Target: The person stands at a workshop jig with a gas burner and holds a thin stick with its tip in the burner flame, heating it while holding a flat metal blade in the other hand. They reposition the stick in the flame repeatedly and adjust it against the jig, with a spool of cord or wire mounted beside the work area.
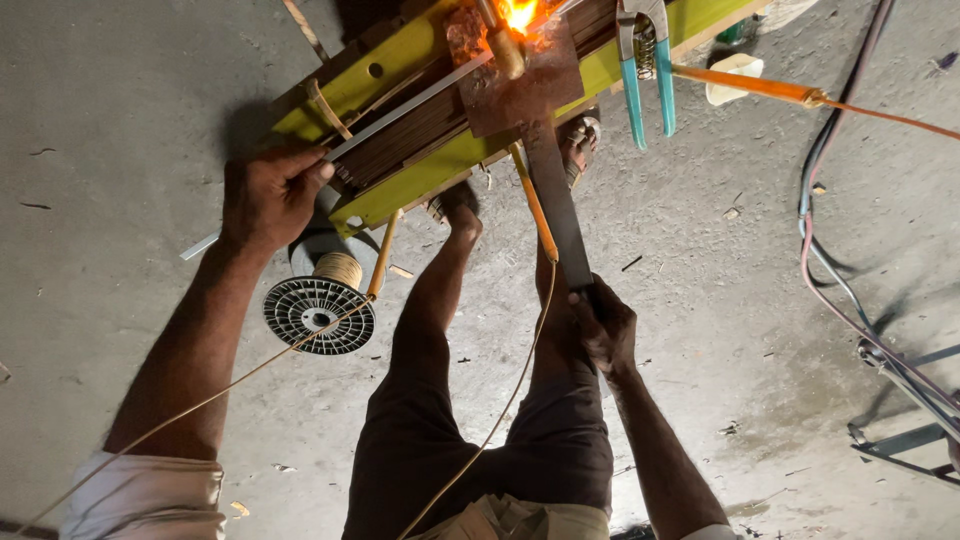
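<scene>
From here I judge the step needs the yellow-green desk (400, 195) steady while my left hand (270, 195), closed round the thin metal rod (410, 105), feeds it slowly toward the flame (518, 14). The rod lies along the desk, its long axis pointing up-right. My right hand (603, 325) grips the flat steel bar (556, 205).

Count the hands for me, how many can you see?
2. The left hand holds a thin metal strip by the green frame; the right hand grips a flat dark bar.
</scene>
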Demonstrator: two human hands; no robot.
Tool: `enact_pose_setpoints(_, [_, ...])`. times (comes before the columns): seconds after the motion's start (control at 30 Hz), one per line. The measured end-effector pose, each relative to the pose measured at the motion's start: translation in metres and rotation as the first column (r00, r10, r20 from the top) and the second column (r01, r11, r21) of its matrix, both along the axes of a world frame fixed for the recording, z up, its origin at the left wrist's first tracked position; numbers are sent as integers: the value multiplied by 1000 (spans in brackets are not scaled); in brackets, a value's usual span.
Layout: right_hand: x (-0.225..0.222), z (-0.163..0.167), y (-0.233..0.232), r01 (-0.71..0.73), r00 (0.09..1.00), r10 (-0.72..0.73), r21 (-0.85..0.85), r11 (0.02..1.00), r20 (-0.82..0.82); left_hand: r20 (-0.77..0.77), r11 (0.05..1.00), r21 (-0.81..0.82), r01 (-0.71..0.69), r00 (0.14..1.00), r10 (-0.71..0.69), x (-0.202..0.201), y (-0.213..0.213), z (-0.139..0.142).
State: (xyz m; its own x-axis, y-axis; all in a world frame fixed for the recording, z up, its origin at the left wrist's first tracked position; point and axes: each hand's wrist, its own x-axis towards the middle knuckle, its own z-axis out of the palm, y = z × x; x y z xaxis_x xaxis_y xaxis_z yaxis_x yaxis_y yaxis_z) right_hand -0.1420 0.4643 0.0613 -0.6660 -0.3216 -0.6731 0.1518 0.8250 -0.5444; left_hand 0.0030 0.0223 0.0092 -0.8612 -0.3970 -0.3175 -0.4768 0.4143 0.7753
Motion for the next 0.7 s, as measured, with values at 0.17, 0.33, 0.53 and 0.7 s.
enact_pose_setpoints(0.17, [0, 1, -1, 123, 987, -123, 4, 992, 103, -3, 1000, -21, 12, 1000, -12, -1, 1, 1])
enact_pose_setpoints(0.33, [2, -2, 1, 241, 960, -232, -40, 970, 158, -2, 999, -34, 8, 1000, -8, -1, 1, 3])
enact_pose_setpoints(0.53, [2, -5, 5, 28, 1000, -28, 2, 1000, 7, 22, 999, -42, 14, 1000, -13, -3, 1, 4])
enact_pose_setpoints(0.7, [4, -10, 8, 133, 987, -133, 8, 991, 86, 20, 999, -34, 5, 1000, -4, -3, 1, 6])
